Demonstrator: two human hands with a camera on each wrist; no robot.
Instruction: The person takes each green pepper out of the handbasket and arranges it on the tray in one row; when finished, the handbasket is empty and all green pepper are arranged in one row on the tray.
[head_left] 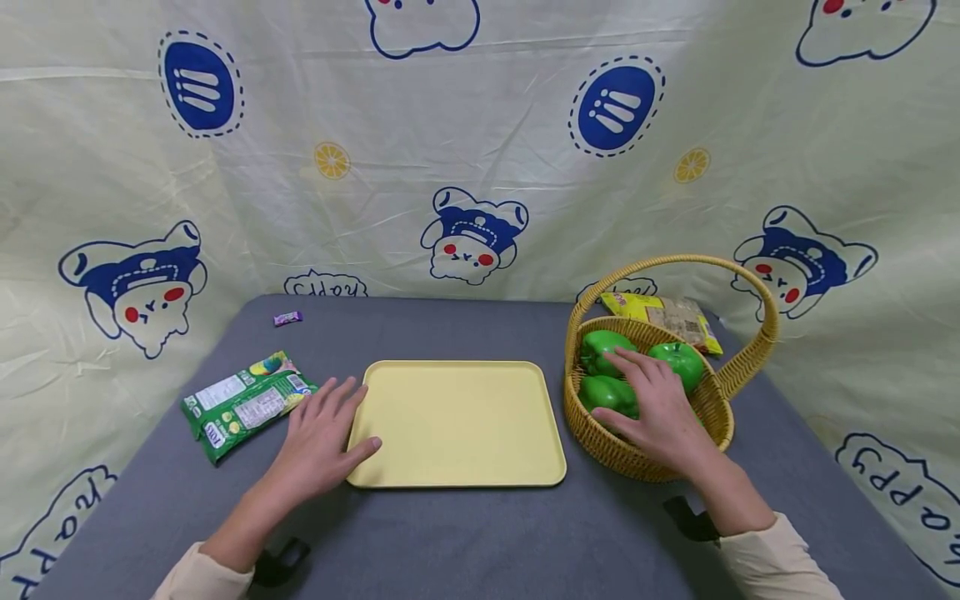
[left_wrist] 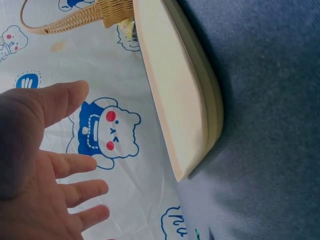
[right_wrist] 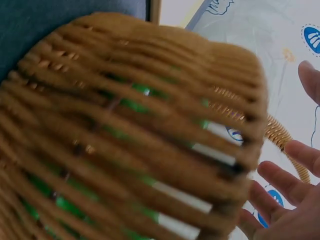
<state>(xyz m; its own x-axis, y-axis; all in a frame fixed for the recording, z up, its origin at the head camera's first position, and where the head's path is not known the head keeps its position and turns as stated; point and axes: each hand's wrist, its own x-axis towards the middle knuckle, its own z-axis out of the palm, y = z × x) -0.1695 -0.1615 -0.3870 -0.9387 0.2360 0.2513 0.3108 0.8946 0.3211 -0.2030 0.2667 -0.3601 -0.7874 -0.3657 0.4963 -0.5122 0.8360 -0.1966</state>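
Nearest: pale sleeves (head_left: 776,558) over grey tabletop (head_left: 465,542), which runs along the near side of the tray (head_left: 457,425). L hand (head_left: 318,437) is at tray's L edge, fingers spread wide, holding nothing; head view can't settle contact, but L wrist cam shows a gap btwn hand & rim, plus the tray's raised side. Green snack bag (head_left: 247,404) sits just L of that hand, its R corner close to the fingers.

R hand (head_left: 660,412) is over the wicker basket (head_left: 600,446), fingers apart, nothing gripped; can't tell if tips touch the 3 green peppers (head_left: 609,393) inside: 2 on the L, 1 on the R. Basket wall stands higher than tray rim, w/ only a narrow strip of tabletop btwn them; tall handle (head_left: 750,367) arches beyond the hand. R wrist cam, blurry, gives the outer weave w/ green showing thru gaps.

Farther: yellow bag (head_left: 675,315) behind basket, tiny purple packet (head_left: 287,318) far L, near table's back edge, then printed backdrop (head_left: 480,125).
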